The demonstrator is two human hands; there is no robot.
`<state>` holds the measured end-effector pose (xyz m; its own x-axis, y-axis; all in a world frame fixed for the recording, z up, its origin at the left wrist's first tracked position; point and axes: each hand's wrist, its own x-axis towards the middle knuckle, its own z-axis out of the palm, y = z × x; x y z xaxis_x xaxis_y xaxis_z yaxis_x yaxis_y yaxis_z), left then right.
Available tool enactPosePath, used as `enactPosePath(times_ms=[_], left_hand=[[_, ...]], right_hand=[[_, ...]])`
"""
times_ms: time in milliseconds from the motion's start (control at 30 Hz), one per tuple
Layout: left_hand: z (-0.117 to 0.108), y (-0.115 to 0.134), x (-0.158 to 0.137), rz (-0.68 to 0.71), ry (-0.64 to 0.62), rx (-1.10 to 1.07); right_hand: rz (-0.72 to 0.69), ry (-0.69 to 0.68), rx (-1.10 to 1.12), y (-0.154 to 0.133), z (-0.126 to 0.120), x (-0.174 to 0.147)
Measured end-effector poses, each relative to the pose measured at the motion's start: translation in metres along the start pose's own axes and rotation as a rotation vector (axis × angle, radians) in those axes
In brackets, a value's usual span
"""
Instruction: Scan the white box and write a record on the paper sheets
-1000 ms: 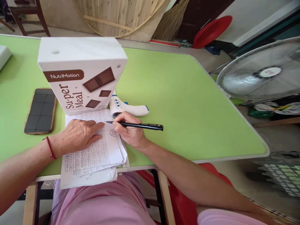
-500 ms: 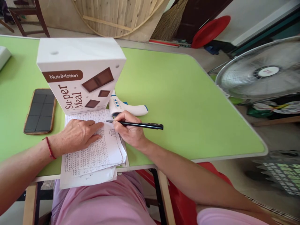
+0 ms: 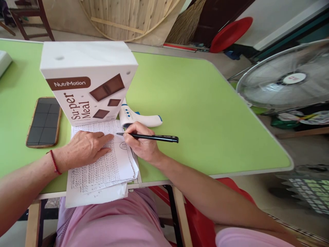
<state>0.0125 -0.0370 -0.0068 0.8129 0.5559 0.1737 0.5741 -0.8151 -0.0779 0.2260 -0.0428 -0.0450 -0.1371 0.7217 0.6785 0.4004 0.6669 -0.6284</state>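
My right hand [image 3: 142,142] grips a black pen [image 3: 161,138], its tip pointing left at the paper. Under both hands lie stacked sheets of paper [image 3: 102,168], covered in dense handwriting, with a small circled mark near the right edge. My left hand [image 3: 87,147] rests flat on the top sheet, index finger extended towards the pen tip. Behind the sheets a white NutriMotion box [image 3: 89,85] stands upright. Just beyond my right hand is a white and blue thermometer gun [image 3: 144,119], lying against the box's right side.
A phone [image 3: 43,121] in a brown case lies left of the paper on the green table [image 3: 195,113]. Part of a white object [image 3: 3,61] shows at the far left. A large fan [image 3: 290,77] stands off the table's right side. A red stool [image 3: 203,219] is below.
Almost nothing differs. The pen's rear end has shifted very slightly left, while my left hand stays in place.
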Motion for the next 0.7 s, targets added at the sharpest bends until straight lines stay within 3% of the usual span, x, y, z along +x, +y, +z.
enactPosePath(times_ms=[233,700], left_hand=[[-0.0019,-0.0007,-0.0001,0.0,-0.001,-0.012],[-0.0011,0.0,0.0004,-0.006,-0.01,0.006]], right_hand=[[0.034,0.056,-0.032,-0.0001,-0.0002,-0.0003],[0.017,0.021,-0.003,0.0,-0.001,0.0006]])
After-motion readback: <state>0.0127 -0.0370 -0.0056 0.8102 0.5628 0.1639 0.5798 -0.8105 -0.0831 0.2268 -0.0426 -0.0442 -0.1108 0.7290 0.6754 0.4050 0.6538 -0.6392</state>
